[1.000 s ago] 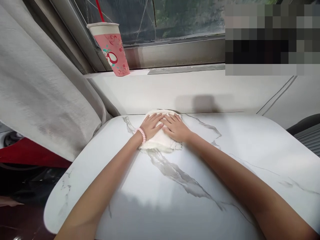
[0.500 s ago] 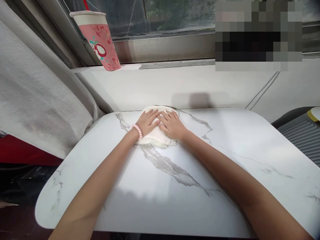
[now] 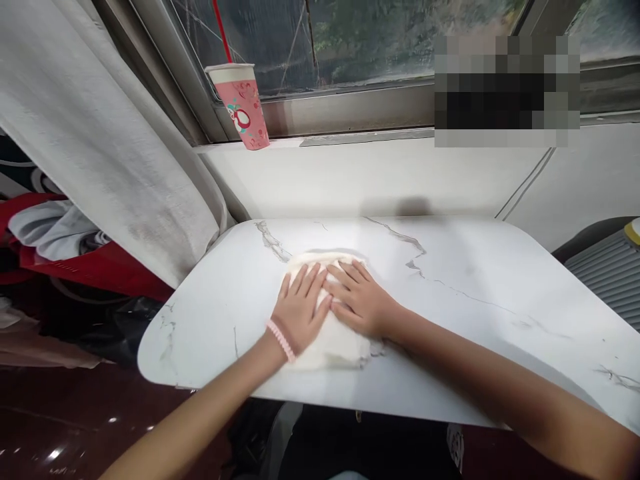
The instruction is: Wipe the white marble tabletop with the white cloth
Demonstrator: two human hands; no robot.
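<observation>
A white cloth [image 3: 343, 343] lies flat on the white marble-patterned table [image 3: 480, 267], near the middle of its front half. My left hand [image 3: 300, 307] presses flat on the cloth's left side, fingers spread, with a pink coiled band [image 3: 281, 340] around the wrist. On the cloth's upper right rests my right hand [image 3: 363, 300], palm down, fingers stretched out. The two hands lie close together, thumbs nearly meeting. Parts of the cloth are hidden beneath both palms.
A pink paper cup [image 3: 247, 113] with a red straw stands on the window sill at the back left. A pale curtain [image 3: 135, 160] hangs at the left, over a red container [image 3: 120, 270] holding fabric. A grey ribbed object [image 3: 607, 273] is at the right. The table's front edge is near.
Both hands have slid the cloth from the table's back edge toward me, palms still flat on it. The view has shifted too, showing more of the floor and the red container.
</observation>
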